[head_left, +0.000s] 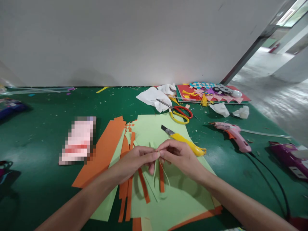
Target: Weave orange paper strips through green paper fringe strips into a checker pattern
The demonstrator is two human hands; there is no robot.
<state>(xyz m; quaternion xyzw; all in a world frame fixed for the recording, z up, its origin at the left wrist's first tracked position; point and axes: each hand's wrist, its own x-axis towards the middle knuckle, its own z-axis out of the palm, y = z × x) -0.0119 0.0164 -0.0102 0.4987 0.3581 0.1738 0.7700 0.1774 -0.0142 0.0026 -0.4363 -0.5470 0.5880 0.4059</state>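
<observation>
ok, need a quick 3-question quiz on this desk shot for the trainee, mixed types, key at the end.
1. True or false: the pink glue gun lies to the right of the scissors.
2. Which of these lies nearest the right hand?
A) the scissors
B) the yellow utility knife
C) the pink glue gun
3. Short answer: what do the fingertips of the left hand and right hand meet on?

Key:
1. True
2. B
3. A thin pale green strip
</observation>
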